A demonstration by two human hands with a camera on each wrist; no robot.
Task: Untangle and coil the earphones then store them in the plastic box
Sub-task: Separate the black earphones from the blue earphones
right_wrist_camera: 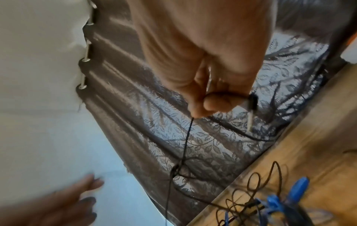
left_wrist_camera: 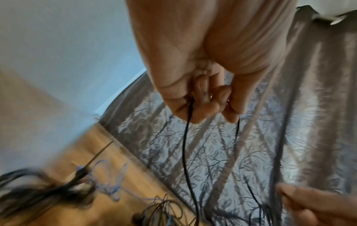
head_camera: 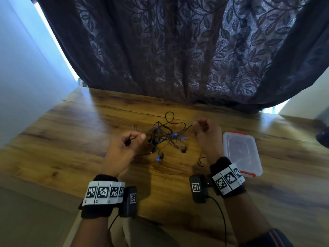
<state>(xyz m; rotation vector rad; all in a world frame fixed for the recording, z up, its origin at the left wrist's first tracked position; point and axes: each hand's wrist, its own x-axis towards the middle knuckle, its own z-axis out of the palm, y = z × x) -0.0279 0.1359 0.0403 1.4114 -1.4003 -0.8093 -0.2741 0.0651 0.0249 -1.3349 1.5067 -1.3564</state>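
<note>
Both hands are up over the middle of the desk (head_camera: 74, 132), each with a bit of black cord. The left hand (head_camera: 124, 148) has its fingers (left_wrist_camera: 201, 105) curled in, pinching a thin black cord that hangs down in two strands. The right hand (head_camera: 207, 138) pinches cord between thumb and fingers (right_wrist_camera: 216, 104), the plug (right_wrist_camera: 252, 105) sticking out beside them. Between the two hands, the earphones (head_camera: 165, 138) lie in a tangled heap of black and blue cords on the wood, toward the far edge by the curtain (head_camera: 178, 50). The plastic box (head_camera: 240, 150) sits near the right edge, lid on, just beside the right wrist.
</note>
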